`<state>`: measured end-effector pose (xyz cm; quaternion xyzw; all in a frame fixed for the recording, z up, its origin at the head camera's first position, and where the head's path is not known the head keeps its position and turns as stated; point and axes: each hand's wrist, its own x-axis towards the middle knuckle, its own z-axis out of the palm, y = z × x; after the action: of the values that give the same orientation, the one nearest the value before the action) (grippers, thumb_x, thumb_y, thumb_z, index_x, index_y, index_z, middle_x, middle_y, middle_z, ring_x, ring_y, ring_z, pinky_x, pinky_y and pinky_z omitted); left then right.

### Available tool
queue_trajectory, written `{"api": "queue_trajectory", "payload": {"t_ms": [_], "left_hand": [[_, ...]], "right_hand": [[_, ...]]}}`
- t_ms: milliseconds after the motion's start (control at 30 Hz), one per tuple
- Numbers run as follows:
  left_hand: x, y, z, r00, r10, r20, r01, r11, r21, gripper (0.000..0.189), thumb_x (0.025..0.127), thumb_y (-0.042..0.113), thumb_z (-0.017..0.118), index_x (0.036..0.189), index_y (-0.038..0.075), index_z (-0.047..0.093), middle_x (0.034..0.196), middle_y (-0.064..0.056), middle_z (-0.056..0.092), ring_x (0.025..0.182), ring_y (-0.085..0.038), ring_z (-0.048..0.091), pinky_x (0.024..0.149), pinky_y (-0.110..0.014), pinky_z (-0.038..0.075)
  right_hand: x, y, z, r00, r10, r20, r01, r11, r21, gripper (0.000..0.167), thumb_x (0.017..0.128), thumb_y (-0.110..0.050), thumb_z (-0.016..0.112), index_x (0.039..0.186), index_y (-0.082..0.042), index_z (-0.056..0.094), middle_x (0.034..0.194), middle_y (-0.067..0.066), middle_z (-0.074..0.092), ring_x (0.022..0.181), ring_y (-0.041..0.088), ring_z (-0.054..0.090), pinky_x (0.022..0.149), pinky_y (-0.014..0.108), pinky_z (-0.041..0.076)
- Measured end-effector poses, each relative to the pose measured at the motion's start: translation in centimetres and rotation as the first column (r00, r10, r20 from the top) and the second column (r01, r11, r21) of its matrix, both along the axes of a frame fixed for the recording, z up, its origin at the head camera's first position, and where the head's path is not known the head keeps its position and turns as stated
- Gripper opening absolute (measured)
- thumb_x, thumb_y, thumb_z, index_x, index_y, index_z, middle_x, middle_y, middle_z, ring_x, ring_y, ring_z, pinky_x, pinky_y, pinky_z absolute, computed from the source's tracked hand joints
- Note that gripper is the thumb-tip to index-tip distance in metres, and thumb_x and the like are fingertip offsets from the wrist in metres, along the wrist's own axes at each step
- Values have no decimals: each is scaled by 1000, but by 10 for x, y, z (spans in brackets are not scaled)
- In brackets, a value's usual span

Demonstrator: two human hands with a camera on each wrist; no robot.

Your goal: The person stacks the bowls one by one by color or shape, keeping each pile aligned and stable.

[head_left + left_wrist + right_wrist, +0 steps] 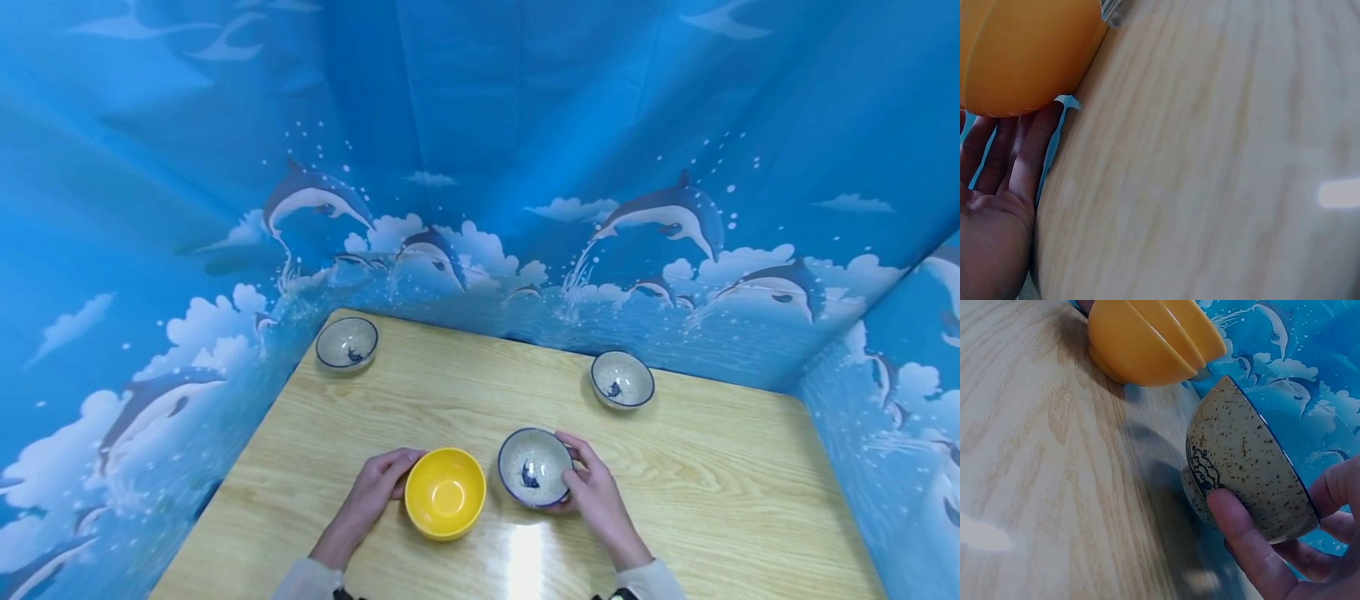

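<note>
Wood table (720,475): left fingers (1032,153) hold the yellow bowl (447,495), right fingers (1244,528) grip the speckled bowl (531,460). Keep both rims level.

A glossy yellow bowl (447,493) is facing upward at the head view's lower centre; a speckled, blue-rimmed bowl (531,468) is opening upward just to its right.

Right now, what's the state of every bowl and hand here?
Yellow bowl: upright, empty, held.
Near speckled bowl: upright, empty, held.
Far left bowl: upright, empty, untouched.
Far right bowl: upright, empty, untouched.
Left hand: holding yellow bowl.
Right hand: gripping near speckled bowl.
</note>
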<state>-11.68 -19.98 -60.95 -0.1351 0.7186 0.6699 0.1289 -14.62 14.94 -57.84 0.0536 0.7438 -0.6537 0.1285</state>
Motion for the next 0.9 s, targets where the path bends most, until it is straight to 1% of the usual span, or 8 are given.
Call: {"api": "queue_trajectory", "payload": {"t_ms": [133,333,467,600,667,800,900], "left_hand": [[0,0,0,1000,-1,-1,1,1000,2,45,113,39,57,137,4,73,138,-16,74,127,-24,72,94,-26,66],[0,0,0,1000,-2,-5,1,1000,-6,46,113,40,58,136,5,74,138,-15,75,127,-24,72,97,-27,65],[0,1,0,1000,1,-9,-1,1000,-23,45,113,39,57,135,5,75,137,-14,75,128,-24,71,103,-32,64],[0,1,-1,1000,2,-14,-3,999,-39,44,113,39,57,135,5,75,136,-13,76,129,-24,70,107,-37,62],[0,1,-1,1000,-1,-16,0,999,-39,44,113,40,57,136,6,75,137,-13,76,129,-24,70,106,-35,63],[0,0,-2,1000,-11,-16,11,1000,-17,46,114,40,56,138,4,73,139,-15,74,128,-24,71,98,-29,65],[1,-1,-3,1000,-15,-10,15,1000,4,47,114,40,56,140,4,72,142,-16,72,128,-24,71,94,-27,66]], "right_hand": [[0,0,-3,1000,3,8,-3,1000,-6,66,95,11,49,158,-11,53,152,30,50,115,39,71,69,49,71],[1,0,-8,1000,11,23,-11,1000,-4,65,96,10,50,157,-12,54,150,27,53,106,34,73,68,48,70],[1,0,-10,1000,14,23,-14,1000,-4,65,96,10,51,157,-12,55,150,27,53,104,33,73,67,48,70],[2,0,-9,1000,16,24,-16,1000,-2,65,96,9,51,157,-14,55,152,27,53,106,33,73,68,48,70],[2,1,-9,999,20,26,-20,1000,0,64,97,8,51,157,-14,55,153,27,52,108,33,72,69,47,70],[2,2,-10,999,23,32,-23,1000,11,62,99,6,53,158,-15,55,154,26,52,110,33,72,70,46,70],[2,4,-10,999,19,40,-19,1000,12,56,103,3,55,156,-14,56,150,25,56,110,32,73,71,45,70]]}}
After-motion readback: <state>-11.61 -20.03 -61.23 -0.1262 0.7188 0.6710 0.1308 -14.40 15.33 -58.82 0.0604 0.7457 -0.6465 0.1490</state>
